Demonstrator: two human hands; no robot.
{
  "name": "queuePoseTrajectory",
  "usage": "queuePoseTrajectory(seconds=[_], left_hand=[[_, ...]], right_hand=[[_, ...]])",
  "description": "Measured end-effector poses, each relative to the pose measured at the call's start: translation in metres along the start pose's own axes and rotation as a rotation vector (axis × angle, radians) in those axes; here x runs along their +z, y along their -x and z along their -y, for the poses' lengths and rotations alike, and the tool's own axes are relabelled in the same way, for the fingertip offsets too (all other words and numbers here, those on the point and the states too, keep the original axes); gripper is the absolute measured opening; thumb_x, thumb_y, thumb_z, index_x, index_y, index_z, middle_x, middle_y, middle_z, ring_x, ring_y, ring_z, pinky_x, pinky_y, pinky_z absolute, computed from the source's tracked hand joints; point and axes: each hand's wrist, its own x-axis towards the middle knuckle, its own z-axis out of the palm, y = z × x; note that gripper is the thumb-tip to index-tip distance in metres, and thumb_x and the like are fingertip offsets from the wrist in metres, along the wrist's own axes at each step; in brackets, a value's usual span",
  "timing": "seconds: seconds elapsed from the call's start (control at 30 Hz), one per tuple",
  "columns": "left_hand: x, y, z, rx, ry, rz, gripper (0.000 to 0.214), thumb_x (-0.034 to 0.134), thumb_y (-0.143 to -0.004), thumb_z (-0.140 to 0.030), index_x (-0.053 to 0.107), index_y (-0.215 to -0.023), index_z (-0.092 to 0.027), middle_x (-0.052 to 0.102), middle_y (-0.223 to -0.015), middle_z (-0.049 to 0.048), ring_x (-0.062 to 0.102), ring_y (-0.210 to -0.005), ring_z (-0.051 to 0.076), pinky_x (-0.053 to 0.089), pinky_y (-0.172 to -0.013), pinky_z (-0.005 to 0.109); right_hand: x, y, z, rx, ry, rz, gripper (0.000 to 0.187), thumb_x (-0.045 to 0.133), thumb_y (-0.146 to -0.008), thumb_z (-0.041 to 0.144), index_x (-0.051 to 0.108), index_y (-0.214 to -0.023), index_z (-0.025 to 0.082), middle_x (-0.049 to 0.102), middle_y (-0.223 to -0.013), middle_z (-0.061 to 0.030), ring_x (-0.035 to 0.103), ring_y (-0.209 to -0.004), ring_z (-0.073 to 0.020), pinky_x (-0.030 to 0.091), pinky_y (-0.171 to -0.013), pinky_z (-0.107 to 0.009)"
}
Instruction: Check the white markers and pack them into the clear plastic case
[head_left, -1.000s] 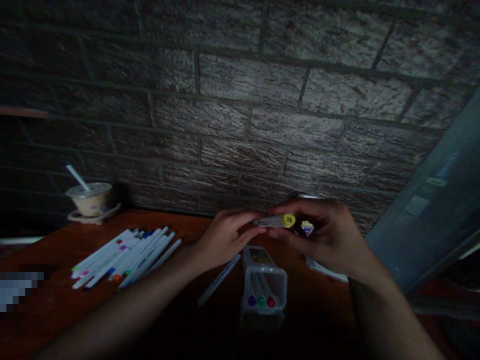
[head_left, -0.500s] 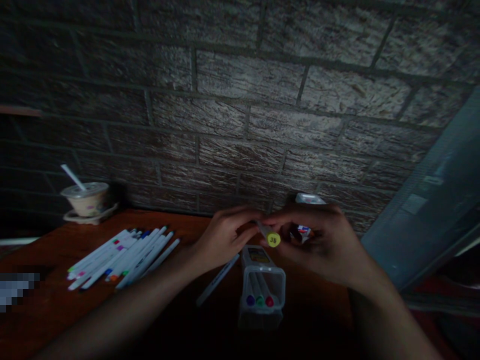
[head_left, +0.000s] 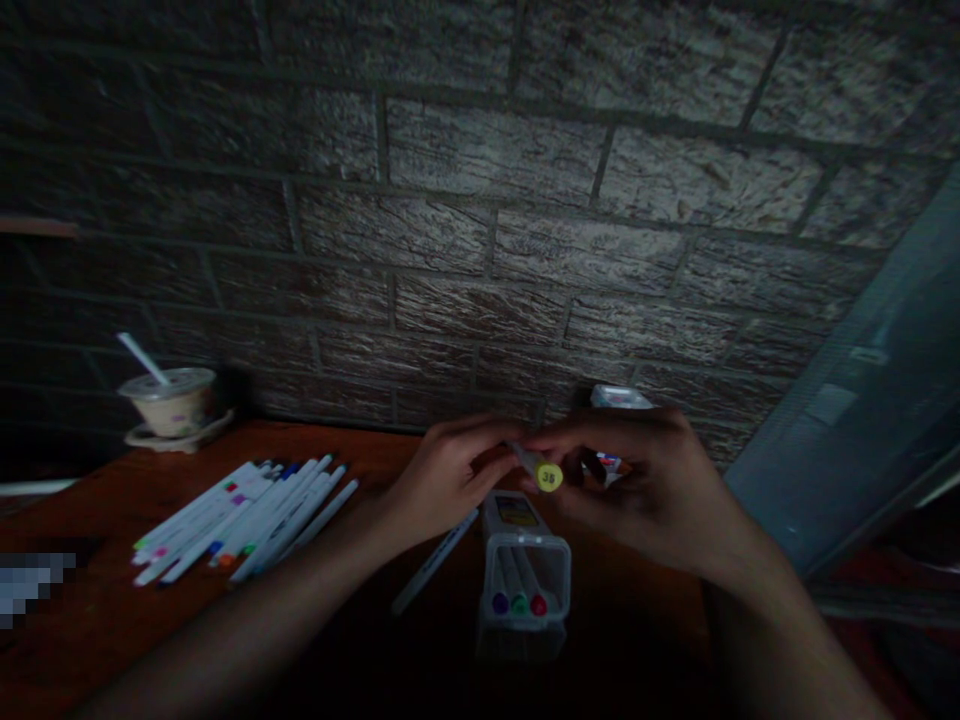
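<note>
Between my two hands is a marker (head_left: 548, 477) with a yellow end numbered 35, pointing toward me. My left hand (head_left: 450, 475) pinches its far part, and my right hand (head_left: 637, 490) grips it from the right side. Just below them a clear plastic case (head_left: 564, 575) lies on its side, its mouth facing me. Inside it are three markers (head_left: 520, 602) with purple, green and red ends. A single white marker (head_left: 435, 562) rests on the table left of the case, beneath my left hand.
A pile of white markers (head_left: 255, 510) with coloured bands lies on the wooden table (head_left: 90, 530) at the left. Behind it stands a lidded cup (head_left: 172, 400) with a straw on a coaster. A clear container (head_left: 619, 397) sits behind my right hand, near the brick wall (head_left: 480, 240).
Hardly anything differs. The view has shifted slightly, and the yellow-ended marker has turned a little, its number now more upright; both hands keep hold of it.
</note>
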Motion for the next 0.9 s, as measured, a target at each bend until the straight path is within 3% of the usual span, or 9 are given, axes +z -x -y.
queuePoseTrajectory(seconds=[0.33,0.53,0.7,0.9], left_hand=[[0.000,-0.001,0.003,0.006,-0.006,-0.017,0.017,0.069,-0.094,-0.013,0.076,-0.109,-0.017,0.080,-0.106,0.0075,0.075,-0.094,0.019,0.060,-0.083,0.031],[-0.001,0.002,0.006,-0.019,-0.067,-0.033,0.010,0.072,-0.096,-0.024,0.075,-0.103,-0.018,0.078,-0.096,0.0046,0.072,-0.085,0.017,0.055,-0.074,0.028],[0.000,0.002,0.007,-0.045,-0.058,-0.053,0.013,0.073,-0.096,-0.027,0.075,-0.105,-0.019,0.078,-0.095,0.0033,0.072,-0.082,0.015,0.055,-0.073,0.026],[0.001,0.003,0.008,-0.043,-0.069,-0.049,0.013,0.073,-0.096,-0.027,0.075,-0.107,-0.020,0.078,-0.096,0.0030,0.072,-0.083,0.015,0.056,-0.074,0.027]], right_hand=[[0.000,0.001,-0.002,0.013,0.036,-0.009,0.020,0.077,-0.084,0.011,0.079,-0.103,0.019,0.076,-0.075,0.0010,0.063,-0.058,-0.0095,0.047,-0.054,-0.019],[-0.010,0.003,-0.009,0.117,0.027,-0.046,0.005,0.076,-0.089,0.021,0.077,-0.094,0.019,0.076,-0.077,-0.0024,0.063,-0.060,-0.0121,0.047,-0.053,-0.021],[-0.015,0.006,-0.018,0.177,-0.045,-0.130,0.011,0.077,-0.089,0.024,0.076,-0.098,0.018,0.074,-0.079,-0.0036,0.064,-0.064,-0.0143,0.050,-0.055,-0.024],[-0.027,0.011,-0.019,0.184,-0.006,-0.086,0.013,0.074,-0.092,0.025,0.078,-0.103,0.019,0.078,-0.085,-0.0052,0.069,-0.070,-0.0162,0.053,-0.059,-0.025]])
